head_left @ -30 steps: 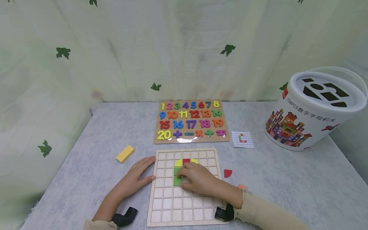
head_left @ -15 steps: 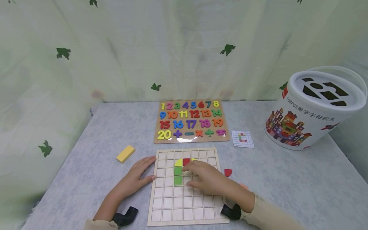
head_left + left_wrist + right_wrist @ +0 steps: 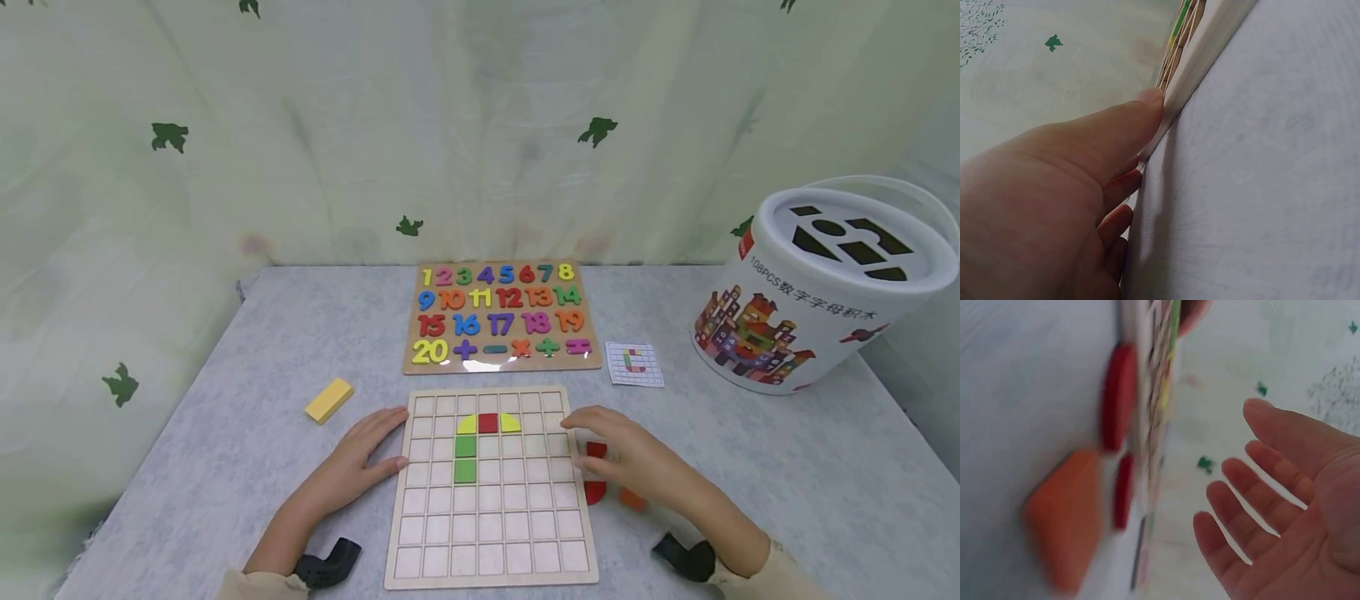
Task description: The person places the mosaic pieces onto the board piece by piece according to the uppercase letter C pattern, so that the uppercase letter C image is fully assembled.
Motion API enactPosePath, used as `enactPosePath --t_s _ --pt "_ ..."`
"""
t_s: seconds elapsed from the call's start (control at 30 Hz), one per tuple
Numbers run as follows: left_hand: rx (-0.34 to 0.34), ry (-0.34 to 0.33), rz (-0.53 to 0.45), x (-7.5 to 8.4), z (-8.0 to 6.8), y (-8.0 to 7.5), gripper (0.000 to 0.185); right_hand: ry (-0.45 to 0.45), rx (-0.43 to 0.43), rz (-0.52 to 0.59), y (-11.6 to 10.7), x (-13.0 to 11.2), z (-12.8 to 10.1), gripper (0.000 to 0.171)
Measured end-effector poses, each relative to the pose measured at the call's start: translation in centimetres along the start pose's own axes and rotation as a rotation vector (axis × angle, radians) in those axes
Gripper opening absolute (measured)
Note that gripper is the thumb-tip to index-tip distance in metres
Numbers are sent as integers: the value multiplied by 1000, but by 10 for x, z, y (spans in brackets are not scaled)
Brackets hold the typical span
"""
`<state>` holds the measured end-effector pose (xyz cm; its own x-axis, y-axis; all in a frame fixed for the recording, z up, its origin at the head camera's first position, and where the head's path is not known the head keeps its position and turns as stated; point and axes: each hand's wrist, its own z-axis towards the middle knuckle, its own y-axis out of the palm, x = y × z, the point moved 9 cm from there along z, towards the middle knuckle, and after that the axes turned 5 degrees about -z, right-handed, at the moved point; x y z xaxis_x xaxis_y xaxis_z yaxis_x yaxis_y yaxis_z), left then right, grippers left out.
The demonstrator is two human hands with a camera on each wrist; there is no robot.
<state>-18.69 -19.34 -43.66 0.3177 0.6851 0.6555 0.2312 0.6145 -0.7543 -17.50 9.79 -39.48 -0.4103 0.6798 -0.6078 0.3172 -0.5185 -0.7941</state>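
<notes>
While the open, empty right hand (image 3: 637, 458) hovers, red pieces (image 3: 596, 492) lie beneath.

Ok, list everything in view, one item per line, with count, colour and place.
grid board: 1, pale wood, near centre of table
blocks in board: 5; two yellow, one red, two green; upper middle cells
number puzzle: 1, multicoloured, behind the board
pattern card: 1, white, right of the puzzle
bucket: 1, white, far right
yellow block: 1, left of the board
red pieces: 2, right of the board
orange piece: 1, beside them
table: 1, grey
left hand: rests against the board's left edge
right hand: open, over the red pieces
</notes>
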Motion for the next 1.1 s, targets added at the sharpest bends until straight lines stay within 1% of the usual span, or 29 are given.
enactPosePath --t_s 0.17,0.23,0.3,0.43,0.57,0.8,1.0,1.1 --pt "1 -19 -7 0 0 0 62 -5 -50 24 5 27 -8 35" --pt "-2 -26 -9 -1 0 0 61 -15 -67 46 8 32 -10 34" --pt "-6 -31 -5 -2 0 1 62 -27 -72 41 10 36 -10 33" --pt "-9 -29 6 -2 0 1 62 -30 -74 18 11 39 -9 31" --pt "-6 -23 5 -2 0 1 62 -11 -74 0 11 41 -10 28" --pt "-8 -33 2 -2 1 1 62 4 -73 -27 8 45 -13 24" --pt "-10 -36 -4 -2 0 1 62 -2 -30 -66 3 47 -13 23" --pt "-10 -35 -2 -1 0 1 62 2 -7 -65 1 46 -12 24"
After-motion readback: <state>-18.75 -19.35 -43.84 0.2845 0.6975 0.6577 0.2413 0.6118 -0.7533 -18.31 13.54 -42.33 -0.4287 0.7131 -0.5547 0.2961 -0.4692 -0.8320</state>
